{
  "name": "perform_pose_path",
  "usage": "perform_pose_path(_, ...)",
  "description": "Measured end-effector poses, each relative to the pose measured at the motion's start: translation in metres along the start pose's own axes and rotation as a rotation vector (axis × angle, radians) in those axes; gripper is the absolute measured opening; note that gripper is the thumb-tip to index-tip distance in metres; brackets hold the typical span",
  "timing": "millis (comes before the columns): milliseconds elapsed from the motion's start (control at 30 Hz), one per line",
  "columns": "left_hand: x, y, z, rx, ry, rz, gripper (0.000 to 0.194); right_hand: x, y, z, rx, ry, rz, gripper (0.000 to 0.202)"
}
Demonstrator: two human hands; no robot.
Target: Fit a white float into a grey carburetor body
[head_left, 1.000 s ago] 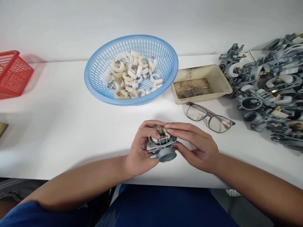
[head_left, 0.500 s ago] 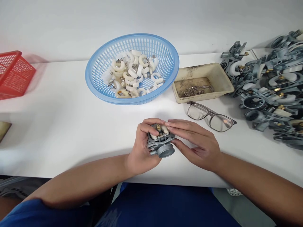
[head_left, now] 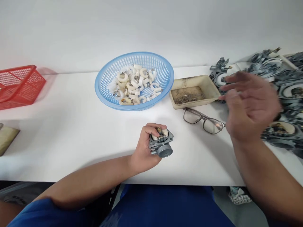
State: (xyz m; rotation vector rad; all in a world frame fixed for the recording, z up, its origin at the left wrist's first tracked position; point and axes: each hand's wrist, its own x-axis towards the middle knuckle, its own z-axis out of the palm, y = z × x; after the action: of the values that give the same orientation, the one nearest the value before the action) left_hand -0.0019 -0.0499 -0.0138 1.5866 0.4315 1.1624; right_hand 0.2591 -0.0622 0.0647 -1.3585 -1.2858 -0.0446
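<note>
My left hand [head_left: 145, 151] is wrapped round a grey metal carburetor [head_left: 165, 150] near the table's front edge. Its open bowl side faces up, showing a white float and a brass part, and my thumb rests on the float. My right hand [head_left: 252, 107] is raised at the right, slightly blurred, with its fingers apart and nothing visible in them. It hangs in front of a pile of similar carburetors [head_left: 291, 91], just right of the eyeglasses [head_left: 210, 125].
A blue basket [head_left: 99, 91] of white floats stands at the back middle. Beside it is a beige tray [head_left: 208, 88] with thin metal pins [head_left: 187, 98]. A red basket [head_left: 30, 85] stands at the left, near a yellowish block [head_left: 9, 138].
My right hand has left the carburetor and moved right and up toward the carburetor pile. My left hand still holds the carburetor in about the same place. The view has shifted slightly.
</note>
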Motion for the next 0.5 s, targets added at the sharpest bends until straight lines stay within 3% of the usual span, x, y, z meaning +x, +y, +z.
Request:
perform_pose_path(200, 0.001, 0.000, -0.001, 0.012, -0.021, 0.044, 0.057, 0.030, 0.015, 0.012, -0.291, -0.556, 0.061, 0.030)
perform_pose_path(300, 0.001, 0.000, 0.000, 0.014, -0.047, 0.058, 0.057, 0.059, 0.021, 0.038, -0.378, -0.798, 0.065, 0.032)
perform_pose_path(500, 0.002, 0.000, 0.000, 0.005, -0.077, 0.076, 0.056, 0.092, 0.026, 0.097, -0.541, -1.115, 0.167, 0.028)
